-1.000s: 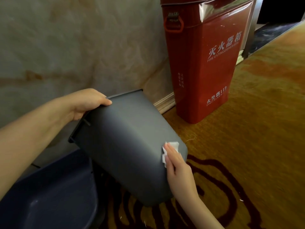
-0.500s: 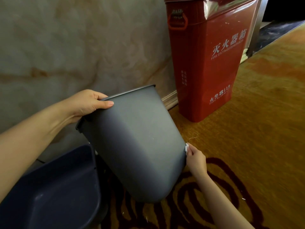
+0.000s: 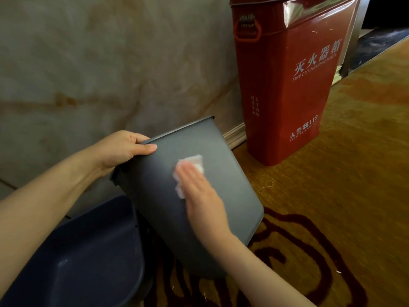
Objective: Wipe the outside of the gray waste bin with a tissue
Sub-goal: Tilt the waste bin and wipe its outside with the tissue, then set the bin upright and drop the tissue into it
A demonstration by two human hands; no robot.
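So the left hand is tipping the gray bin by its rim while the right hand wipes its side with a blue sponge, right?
Not quite: the head view shows the right hand pressing a white tissue, not a blue sponge, on the gray bin. The left hand does grip its rim.

red fire extinguisher box (image 3: pixel 287 89) against marble wall (image 3: pixel 88 63), patterned carpet (image 3: pixel 343 196), dark blue container (image 3: pixel 77 262)

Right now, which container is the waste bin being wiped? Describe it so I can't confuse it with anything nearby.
Start at the tall red fire extinguisher box against the marble wall; just left of it, over the patterned carpet, is the gray waste bin. It is tilted, gripped at its rim by the left hand, with the right hand pressing a white tissue on its side, unlike the dark blue container beside it.
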